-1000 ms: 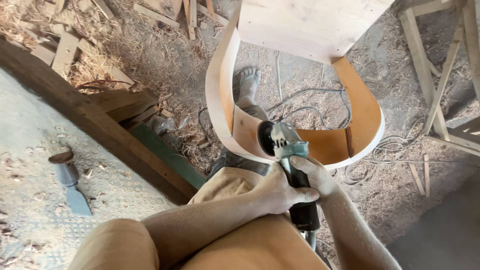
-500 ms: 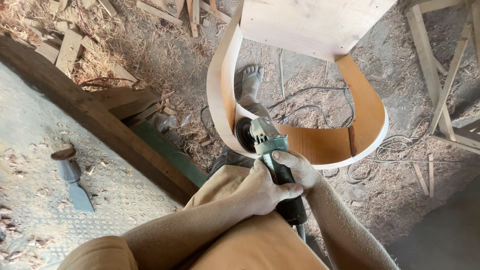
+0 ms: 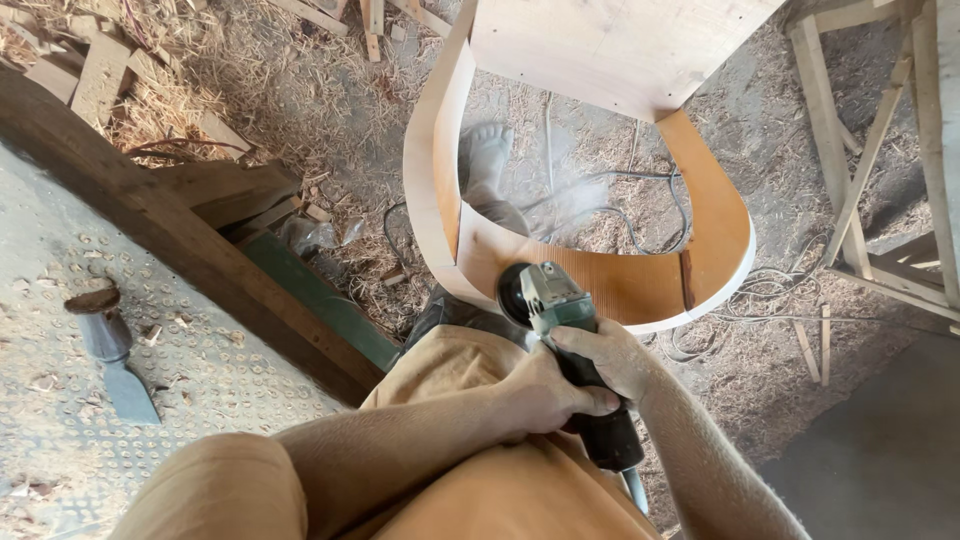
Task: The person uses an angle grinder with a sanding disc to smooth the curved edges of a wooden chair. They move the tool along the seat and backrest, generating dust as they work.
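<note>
Curved wooden frame (image 3: 440, 190) blocks ahead; open floor (image 3: 880, 450) lies right.

We grip the angle grinder (image 3: 560, 330) with our left hand (image 3: 545, 395) and right hand (image 3: 605, 355), its disc against the curved wooden band (image 3: 440, 200).

floor (image 3: 600, 215): dirt, wood shavings | timber beam (image 3: 170, 245) left | daylight

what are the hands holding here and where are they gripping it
Both hands hold an angle grinder by its dark body behind the green head: the right hand nearer the head, the left hand just behind it. Its disc meets the curved wooden frame.
</note>
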